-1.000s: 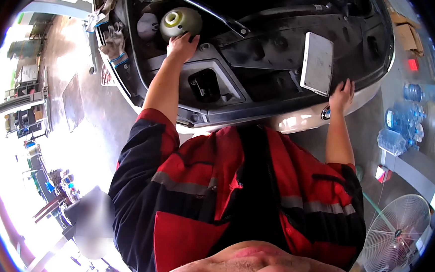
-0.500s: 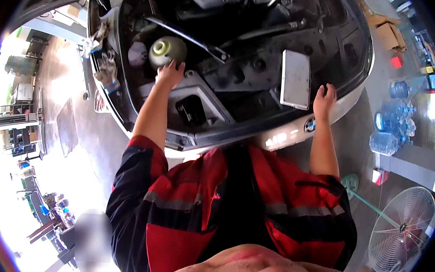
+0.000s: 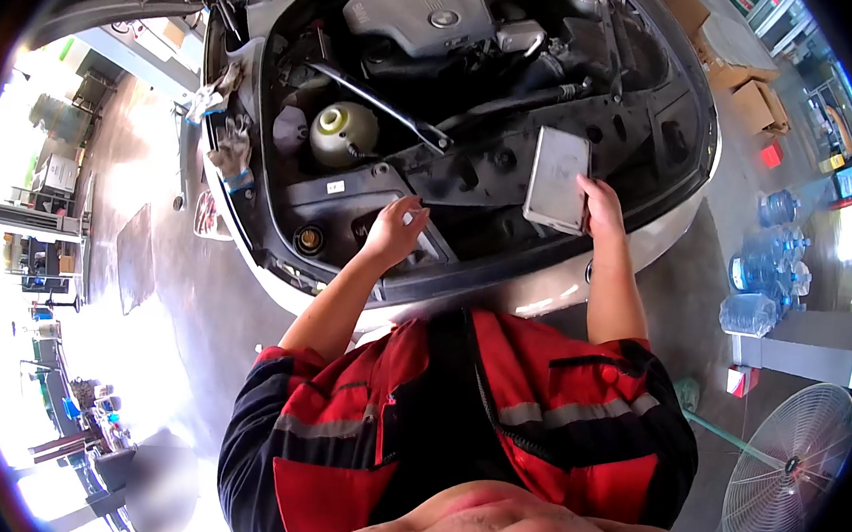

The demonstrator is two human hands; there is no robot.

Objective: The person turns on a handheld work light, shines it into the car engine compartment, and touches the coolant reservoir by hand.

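Note:
My right hand (image 3: pixel 603 207) is closed on the right edge of a flat, pale grey rectangular case (image 3: pixel 559 172), thumb on top. The case lies over the front panel of an open car engine bay; what is inside it is hidden. My left hand (image 3: pixel 397 231) hovers above the front panel by a dark recess, its fingers bent and apart, touching nothing that I can make out. Beyond it sits a round, pale coolant tank (image 3: pixel 344 134) with a yellow-green ring at its neck. A round black cap (image 3: pixel 309 239) shows left of that hand.
A metal strut (image 3: pixel 382 104) crosses the bay before the grey engine cover (image 3: pixel 427 17). Soiled gloves (image 3: pixel 234 152) lie on the left fender. Water bottles (image 3: pixel 770 253), a standing fan (image 3: pixel 789 469) and cardboard boxes (image 3: pixel 760 106) are on the right.
My left hand has left the coolant tank and come right and nearer to me. My right hand has moved left onto the case, which now sits slightly tilted. The view has shifted.

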